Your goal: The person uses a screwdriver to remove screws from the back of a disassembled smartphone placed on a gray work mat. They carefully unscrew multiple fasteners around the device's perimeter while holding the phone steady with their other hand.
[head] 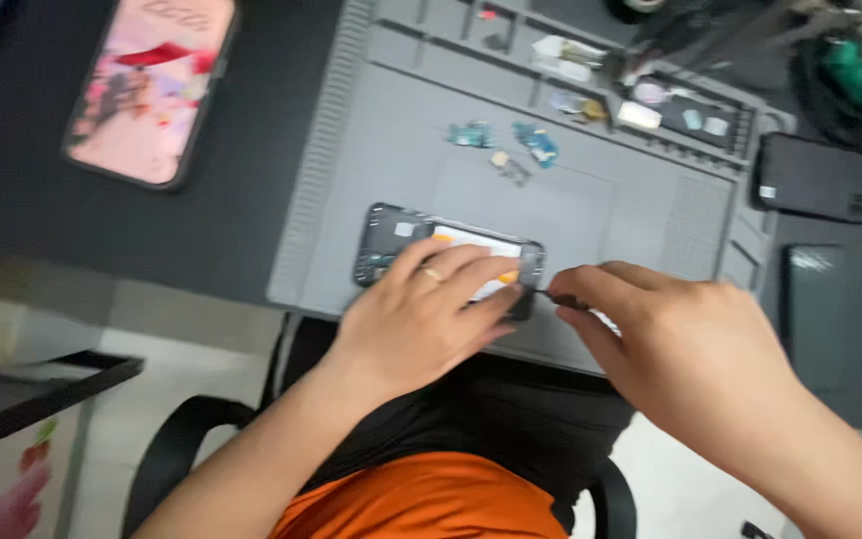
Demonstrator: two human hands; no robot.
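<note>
A phone with a pink lit screen lies far left on the dark table. Small blue circuit parts sit on the grey mat. A black slab lies far right.
</note>
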